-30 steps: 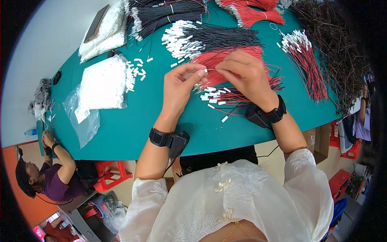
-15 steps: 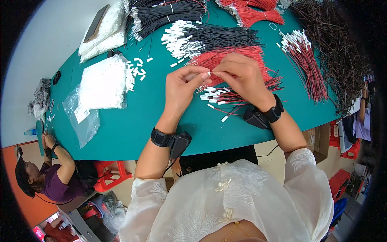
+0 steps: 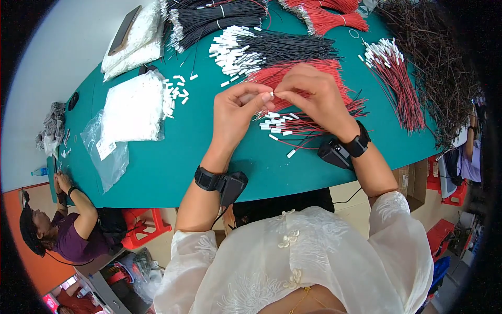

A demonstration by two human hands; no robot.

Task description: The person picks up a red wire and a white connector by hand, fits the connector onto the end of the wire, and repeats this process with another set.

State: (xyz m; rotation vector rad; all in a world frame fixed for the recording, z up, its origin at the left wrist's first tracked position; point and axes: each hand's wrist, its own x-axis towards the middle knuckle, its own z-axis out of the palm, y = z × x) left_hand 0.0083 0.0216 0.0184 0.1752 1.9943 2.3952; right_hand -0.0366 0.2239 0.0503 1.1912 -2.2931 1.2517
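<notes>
Over the green table, my left hand (image 3: 231,112) pinches a small white connector housing (image 3: 271,94) between thumb and forefinger. My right hand (image 3: 319,99) meets it tip to tip, its thumb and forefinger pressed together at the housing's end; whatever they grip is too small to make out. Just below the hands lies a loose bunch of red and black wires with white connectors (image 3: 277,123) at their left ends. Behind the hands is a stack of red wires (image 3: 261,77), partly covered by my right hand, and beyond it black wires (image 3: 298,47) with white ends.
At left, a clear bag of white connectors (image 3: 133,107) lies beside scattered connectors (image 3: 170,99). On the right are a finished-looking red-black bundle (image 3: 402,99) and a heap of dark wires (image 3: 429,68). Black bundles (image 3: 219,23) lie at the back. A co-worker (image 3: 68,225) sits at far left.
Both hands stay almost in place, fingertips together at the white housing. My right hand and wrist have shifted very slightly; nothing else has visibly moved.
</notes>
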